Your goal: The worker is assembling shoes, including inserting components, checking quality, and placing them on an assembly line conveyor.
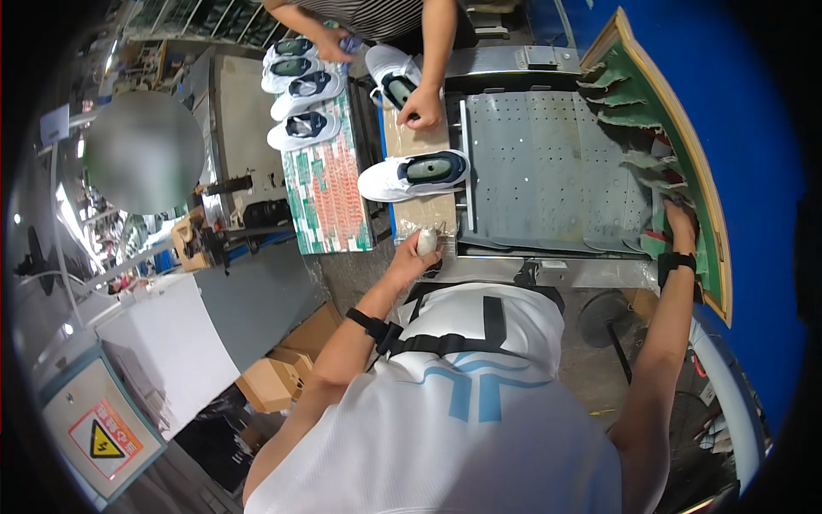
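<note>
My left hand (414,259) is closed around a small white rounded object (426,242) whose kind I cannot make out. It is at the near end of a narrow brown-topped ledge (419,210). Just beyond it on the ledge lies a white sneaker (385,181) with a dark lining, its toe to the left. My right hand (681,220) reaches in among green cloth flaps (638,118) at the right side of the conveyor; its fingers are mostly hidden there. A second white sneaker (387,60) stands farther off, beside a co-worker's hand (423,109).
A conveyor of grey perforated plates (539,171) runs between my hands toward the wood-edged green hood (698,171). At left, several white sneakers (304,128) line a board covered with green and red tape (330,188). The co-worker's other hand (332,44) holds something bluish.
</note>
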The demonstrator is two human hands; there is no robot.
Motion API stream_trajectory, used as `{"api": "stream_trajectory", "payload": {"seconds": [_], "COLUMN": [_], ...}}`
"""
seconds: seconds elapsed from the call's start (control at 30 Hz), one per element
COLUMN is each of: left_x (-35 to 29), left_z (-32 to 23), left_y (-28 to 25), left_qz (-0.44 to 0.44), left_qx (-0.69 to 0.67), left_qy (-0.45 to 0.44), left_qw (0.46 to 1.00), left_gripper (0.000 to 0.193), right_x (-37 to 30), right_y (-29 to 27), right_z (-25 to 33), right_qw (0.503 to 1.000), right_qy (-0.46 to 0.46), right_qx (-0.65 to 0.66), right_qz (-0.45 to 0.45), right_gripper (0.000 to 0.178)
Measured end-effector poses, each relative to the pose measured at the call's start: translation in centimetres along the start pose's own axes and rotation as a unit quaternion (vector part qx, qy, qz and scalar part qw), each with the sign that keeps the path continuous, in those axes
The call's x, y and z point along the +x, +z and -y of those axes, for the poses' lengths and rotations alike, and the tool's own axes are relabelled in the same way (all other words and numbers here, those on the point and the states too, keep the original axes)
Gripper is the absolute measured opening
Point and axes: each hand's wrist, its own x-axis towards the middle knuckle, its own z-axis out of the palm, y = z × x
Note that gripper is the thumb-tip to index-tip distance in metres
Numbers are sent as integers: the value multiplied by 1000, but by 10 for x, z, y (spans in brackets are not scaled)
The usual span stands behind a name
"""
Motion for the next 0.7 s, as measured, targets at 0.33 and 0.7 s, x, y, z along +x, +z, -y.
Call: {"api": "stream_trajectory", "payload": {"seconds": [0.33, 0.7], "left_x": [-22, 10], "left_z": [40, -8], "left_y": [-57, -35], "left_qz": [-6, 56], "left_qx": [-56, 120], "left_qy": [-17, 174], "left_qw": [998, 976], "left_gripper": [50, 45], "right_x": [-76, -290], "right_y": [33, 122], "right_z": [96, 218], "right_qw": [994, 875], "right_qy": [-94, -235], "right_qx": [5, 418], "right_qz": [-54, 61], "right_gripper": [96, 49]}}
